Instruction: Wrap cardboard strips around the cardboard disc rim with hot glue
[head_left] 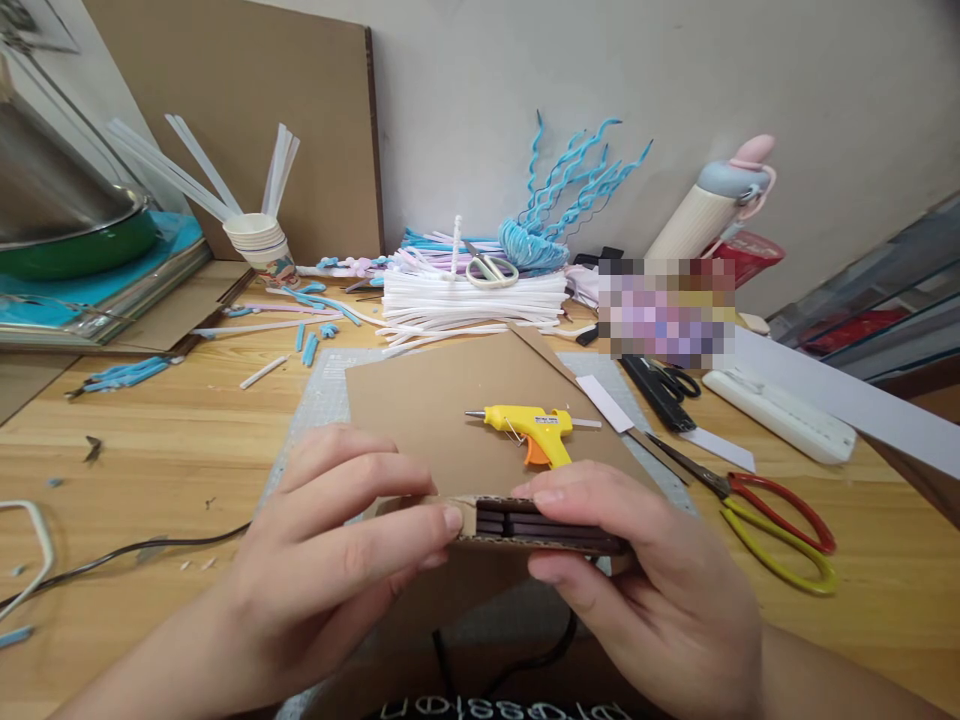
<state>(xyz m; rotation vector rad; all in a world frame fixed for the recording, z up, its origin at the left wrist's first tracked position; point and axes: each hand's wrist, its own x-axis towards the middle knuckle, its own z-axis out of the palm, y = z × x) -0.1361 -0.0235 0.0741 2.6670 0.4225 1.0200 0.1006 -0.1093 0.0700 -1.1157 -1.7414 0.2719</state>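
Observation:
Between my two hands is a flat cardboard piece (491,541) held edge-up, with dark layers showing inside its open edge. My left hand (337,545) grips its left end, the index fingertip pressing on a tan strip along the edge. My right hand (645,570) pinches the right end between thumb and fingers. Just beyond lies a yellow glue gun (536,425) with an orange trigger, its nozzle pointing left. Under it is a brown cardboard sheet (420,410) on a grey cutting mat (311,400).
Scissors with red and yellow handles (780,530) lie at right, near a white power strip (780,415). White pipe cleaners (472,305), small scissors (491,270) and a blue curly pipe-cleaner piece (536,240) stand at the back. Paper cups (259,245) hold glue sticks. A black cable (150,545) crosses the left.

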